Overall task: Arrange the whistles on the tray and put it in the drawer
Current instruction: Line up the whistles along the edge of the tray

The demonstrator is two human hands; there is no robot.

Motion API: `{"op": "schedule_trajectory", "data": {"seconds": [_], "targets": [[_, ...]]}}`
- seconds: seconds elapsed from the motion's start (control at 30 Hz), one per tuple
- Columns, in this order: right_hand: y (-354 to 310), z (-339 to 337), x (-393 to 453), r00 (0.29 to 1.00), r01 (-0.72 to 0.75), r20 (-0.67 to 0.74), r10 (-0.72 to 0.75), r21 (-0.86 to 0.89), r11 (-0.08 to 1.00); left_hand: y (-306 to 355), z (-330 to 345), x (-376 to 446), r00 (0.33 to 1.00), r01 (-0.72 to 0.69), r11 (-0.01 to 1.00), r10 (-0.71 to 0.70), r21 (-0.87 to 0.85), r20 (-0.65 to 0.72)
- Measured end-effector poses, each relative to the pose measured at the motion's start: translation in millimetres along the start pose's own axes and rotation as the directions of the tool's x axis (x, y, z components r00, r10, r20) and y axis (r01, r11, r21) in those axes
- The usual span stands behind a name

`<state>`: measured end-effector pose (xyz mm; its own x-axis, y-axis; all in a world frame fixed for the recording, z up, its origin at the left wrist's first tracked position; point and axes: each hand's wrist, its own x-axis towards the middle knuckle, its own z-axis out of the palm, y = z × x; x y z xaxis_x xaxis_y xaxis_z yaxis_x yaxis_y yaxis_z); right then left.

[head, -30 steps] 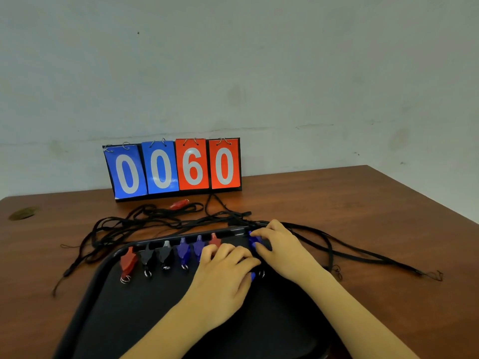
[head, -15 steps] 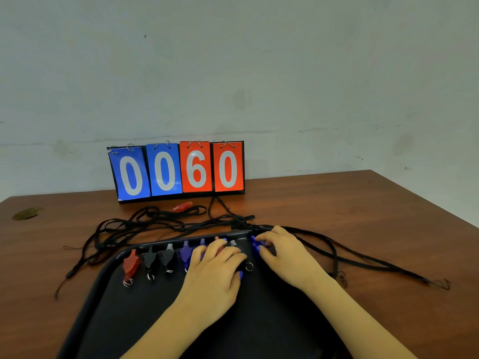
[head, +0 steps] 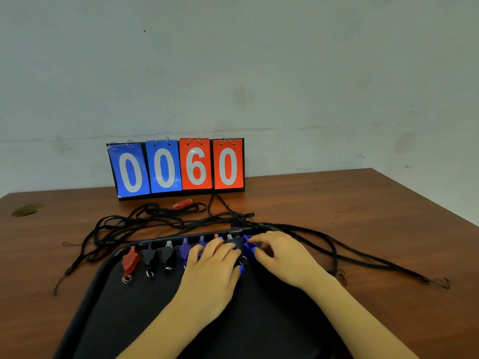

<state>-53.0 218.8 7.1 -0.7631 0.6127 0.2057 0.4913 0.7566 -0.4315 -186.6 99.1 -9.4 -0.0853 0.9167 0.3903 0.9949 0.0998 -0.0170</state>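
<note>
A black tray lies on the brown table in front of me. Along its far rim stands a row of several whistles: a red whistle at the left, two black whistles, then blue and red ones partly under my fingers. My left hand lies over the middle of the row, fingers extended onto the whistles. My right hand pinches a blue whistle at the right end of the row. One more red whistle lies on the table behind the tray.
A flip scoreboard reading 0060 stands at the back against the wall. Black lanyard cords sprawl over the table behind and right of the tray. The table's right edge slants away. No drawer is in view.
Both hands have shifted slightly along the whistle row; my left hand slid left and forward over the middle whistles, uncovering a black whistle's ring beside the blue one.
</note>
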Motion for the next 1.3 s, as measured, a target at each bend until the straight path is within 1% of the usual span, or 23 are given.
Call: {"op": "schedule_trajectory", "data": {"seconds": [0.03, 0.13, 0.27, 0.3, 0.37, 0.43, 0.47, 0.5, 0.63, 0.67, 0.7, 1.03, 1.17, 1.3], "targets": [[0, 0, 0, 1.000, -0.001, 0.001, 0.001, 0.004, 1.000, 1, -1, 1, 1.000, 0.006, 1.000, -0.006, -0.008, 0.021], [-1, -1, -1, 1.000, 0.005, -0.003, -0.005, -0.002, 1.000, 2, -2, -1, 1.000, 0.001, 1.000, 0.000, -0.029, 0.016], [-1, -1, -2, 1.000, 0.006, -0.023, -0.005, 0.034, 0.999, 7, -2, -2, 0.998, 0.056, 0.998, -0.055, -0.021, 0.026], [-1, -1, -2, 0.999, 0.002, -0.035, 0.000, 0.046, 0.999, 8, -4, -2, 0.996, 0.073, 0.997, -0.071, -0.032, 0.051], [-1, -1, -1, 0.999, -0.003, -0.052, 0.005, 0.042, 0.999, 8, -5, -2, 0.994, 0.081, 0.997, -0.081, -0.001, 0.070], [-1, -1, 0, 0.999, -0.001, -0.045, 0.001, 0.014, 1.000, 10, -9, -3, 0.988, 0.067, 0.998, -0.068, 0.018, 0.136], [-2, 0, 0, 0.999, 0.003, -0.034, -0.003, -0.003, 1.000, 11, -12, -3, 0.986, 0.065, 0.998, -0.067, 0.020, 0.150], [-2, 0, 0, 1.000, 0.005, -0.021, -0.006, -0.019, 1.000, 10, -11, -3, 0.989, 0.060, 0.997, -0.065, 0.044, 0.136], [-4, -1, 1, 1.000, 0.005, 0.000, -0.005, -0.024, 1.000, 12, -15, -3, 0.985, 0.077, 0.997, -0.080, 0.024, 0.153], [-4, -1, 0, 1.000, 0.006, -0.002, -0.006, -0.023, 1.000, 11, -14, -3, 0.977, 0.084, 0.996, -0.082, 0.000, 0.195], [-4, -1, 0, 1.000, 0.007, -0.004, -0.007, -0.026, 1.000, 10, -13, -2, 0.978, 0.083, 0.996, -0.078, -0.015, 0.194], [-3, 0, 3, 0.999, 0.033, 0.007, -0.033, -0.107, 0.994, 10, -11, -3, 0.979, 0.095, 0.995, -0.098, 0.025, 0.180], [-3, 1, 2, 1.000, 0.015, -0.012, -0.016, -0.090, 0.996, 11, -11, -2, 0.978, 0.101, 0.995, -0.101, 0.009, 0.182], [-3, 2, 1, 1.000, 0.014, 0.017, -0.012, -0.078, 0.997, 10, -9, -2, 0.977, 0.105, 0.994, -0.104, 0.002, 0.185]]}}
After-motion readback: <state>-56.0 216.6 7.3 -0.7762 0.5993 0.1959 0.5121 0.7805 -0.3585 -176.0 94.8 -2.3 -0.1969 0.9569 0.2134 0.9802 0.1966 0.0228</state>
